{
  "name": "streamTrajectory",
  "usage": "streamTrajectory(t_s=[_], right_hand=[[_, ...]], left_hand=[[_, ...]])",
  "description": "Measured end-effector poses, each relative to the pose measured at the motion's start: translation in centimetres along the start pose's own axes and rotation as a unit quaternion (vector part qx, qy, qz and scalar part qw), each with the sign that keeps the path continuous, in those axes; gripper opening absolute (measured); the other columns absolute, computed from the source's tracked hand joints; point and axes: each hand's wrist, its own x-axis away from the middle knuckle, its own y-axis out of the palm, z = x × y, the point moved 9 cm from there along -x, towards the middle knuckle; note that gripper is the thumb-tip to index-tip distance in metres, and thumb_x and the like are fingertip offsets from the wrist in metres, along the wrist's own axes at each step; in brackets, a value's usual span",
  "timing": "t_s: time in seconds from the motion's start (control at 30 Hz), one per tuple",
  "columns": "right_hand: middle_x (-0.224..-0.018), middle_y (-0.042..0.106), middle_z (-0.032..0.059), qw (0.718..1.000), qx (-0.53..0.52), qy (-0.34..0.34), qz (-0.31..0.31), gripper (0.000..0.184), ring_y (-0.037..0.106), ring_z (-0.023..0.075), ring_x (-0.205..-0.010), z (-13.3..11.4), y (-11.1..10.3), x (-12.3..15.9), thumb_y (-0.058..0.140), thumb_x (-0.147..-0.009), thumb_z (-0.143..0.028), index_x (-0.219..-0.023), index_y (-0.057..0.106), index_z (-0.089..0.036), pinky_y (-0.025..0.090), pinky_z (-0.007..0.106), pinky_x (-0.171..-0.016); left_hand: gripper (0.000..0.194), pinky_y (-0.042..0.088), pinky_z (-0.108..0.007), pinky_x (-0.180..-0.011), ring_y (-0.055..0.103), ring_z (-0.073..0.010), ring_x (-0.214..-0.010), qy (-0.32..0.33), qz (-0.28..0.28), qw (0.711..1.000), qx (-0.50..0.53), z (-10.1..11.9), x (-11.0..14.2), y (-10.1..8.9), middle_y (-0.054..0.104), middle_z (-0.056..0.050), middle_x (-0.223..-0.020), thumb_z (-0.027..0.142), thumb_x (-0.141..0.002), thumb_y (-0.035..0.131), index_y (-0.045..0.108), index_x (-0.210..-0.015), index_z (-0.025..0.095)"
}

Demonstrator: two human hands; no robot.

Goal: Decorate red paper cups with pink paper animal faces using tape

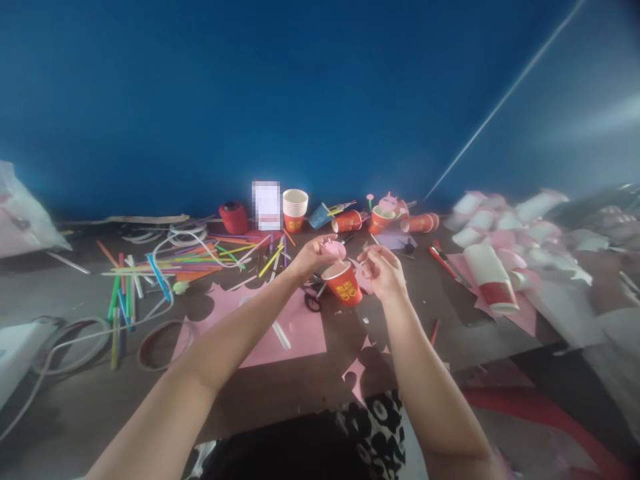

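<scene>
My left hand pinches a round pink paper cutout above the rim of a red paper cup with yellow lettering. The cup stands slightly tilted on the table, its mouth facing up. To the right of the cup, my right hand is raised with its fingertips pressed together; whatever lies between them is too small to make out. Scissors with dark handles lie just left of the cup. Under my left forearm is a pink paper sheet with scalloped cut edges, and white strips rest on it.
Coloured sticks and a white cable spread over the left. Stacked cups, a decorated cup and lying cups line the back. A red cutter and many white cups are right; pink scraps lie in front.
</scene>
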Motion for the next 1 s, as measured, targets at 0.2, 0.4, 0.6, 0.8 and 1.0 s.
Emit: streamTrajectory(t_s=[0.2, 0.4, 0.6, 0.8, 1.0], right_hand=[[-0.076, 0.07, 0.0017, 0.997, 0.054, -0.016, -0.047, 0.014, 0.045, 0.0042, -0.038, -1.7, 0.6, 0.1, 0.067, -0.071, -0.03, -0.079, 0.063, -0.019, 0.032, 0.019, -0.037], [-0.068, 0.066, 0.0006, 0.987, 0.137, -0.02, -0.08, 0.022, 0.05, 0.0068, -0.041, -2.9, 1.6, 0.1, 0.069, -0.071, -0.036, -0.082, 0.068, -0.017, 0.037, 0.02, -0.038], [-0.05, 0.057, -0.0036, 0.986, 0.144, -0.018, -0.084, 0.023, 0.049, 0.008, -0.041, -2.6, 1.7, 0.0, 0.07, -0.071, -0.036, -0.082, 0.069, -0.017, 0.037, 0.02, -0.039], [-0.059, 0.063, -0.0008, 0.988, 0.122, -0.01, -0.093, 0.022, 0.049, 0.0069, -0.042, -2.3, 2.5, 0.5, 0.071, -0.07, -0.035, -0.08, 0.068, -0.016, 0.038, 0.02, -0.04], [-0.053, 0.061, -0.0019, 0.995, 0.099, 0.006, -0.03, 0.023, 0.048, 0.0063, -0.037, -2.9, 2.8, 0.8, 0.073, -0.066, -0.036, -0.073, 0.066, -0.016, 0.036, 0.018, -0.034]], left_hand=[[0.056, 0.045, -0.023, -0.064, 0.058, -0.0127, -0.071, 0.043, 0.012, 0.994, -0.096, 3.4, 0.1, -0.7, 0.063, -0.004, -0.087, 0.022, -0.063, 0.071, 0.054, -0.116, 0.012], [0.06, 0.046, -0.024, -0.065, 0.058, -0.0135, -0.073, 0.049, -0.019, 0.995, -0.082, 4.5, -0.2, -1.1, 0.063, -0.005, -0.087, 0.023, -0.062, 0.072, 0.052, -0.118, 0.013], [0.055, 0.046, -0.025, -0.065, 0.058, -0.0125, -0.071, 0.062, -0.015, 0.994, -0.092, 4.8, -0.2, -1.7, 0.062, -0.003, -0.085, 0.021, -0.062, 0.072, 0.055, -0.114, 0.014], [0.055, 0.048, -0.029, -0.066, 0.059, -0.0127, -0.069, 0.038, -0.008, 0.996, -0.083, 4.5, -0.2, -1.9, 0.061, -0.002, -0.082, 0.022, -0.062, 0.073, 0.054, -0.112, 0.014], [0.056, 0.046, -0.034, -0.081, 0.057, -0.0186, -0.09, 0.075, 0.092, 0.975, -0.186, 4.2, -0.3, -3.4, 0.058, -0.01, -0.103, 0.028, -0.066, 0.071, 0.05, -0.116, 0.013]])
